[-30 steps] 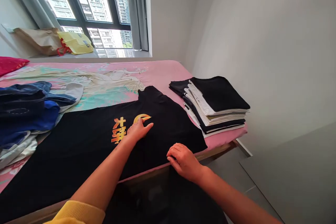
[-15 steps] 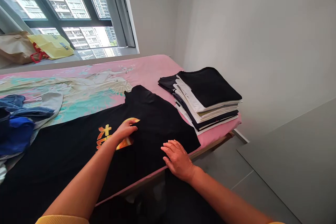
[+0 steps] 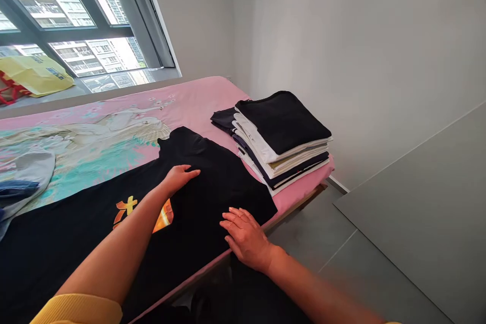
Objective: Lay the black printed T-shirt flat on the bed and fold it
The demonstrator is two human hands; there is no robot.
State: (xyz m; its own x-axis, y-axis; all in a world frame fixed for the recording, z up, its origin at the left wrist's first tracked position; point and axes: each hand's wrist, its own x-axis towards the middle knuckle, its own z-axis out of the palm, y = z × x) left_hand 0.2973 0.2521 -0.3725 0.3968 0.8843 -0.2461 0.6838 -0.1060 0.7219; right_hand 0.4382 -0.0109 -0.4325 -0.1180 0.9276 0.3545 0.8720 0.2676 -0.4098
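A black T-shirt (image 3: 212, 177) with an orange and yellow print lies spread along the near side of the bed. My left hand (image 3: 178, 179) rests on its upper part, just past the print, thumb and fingers apart. Beside the bed's front edge, my right hand (image 3: 246, 238) lies open over the shirt's near sleeve area, fingers stretched out. Neither hand grips the cloth. My left forearm covers part of the print.
A stack of folded clothes (image 3: 283, 129), black on top, stands at the bed's right corner. Jeans (image 3: 18, 188) and a light garment (image 3: 36, 168) lie at the left on the pink patterned sheet (image 3: 207, 98). A yellow bag (image 3: 38, 76) sits on the windowsill.
My left hand has slid off the print, farther up the shirt. My right hand stays near the same sleeve. The view has turned right, so everything appears shifted left.
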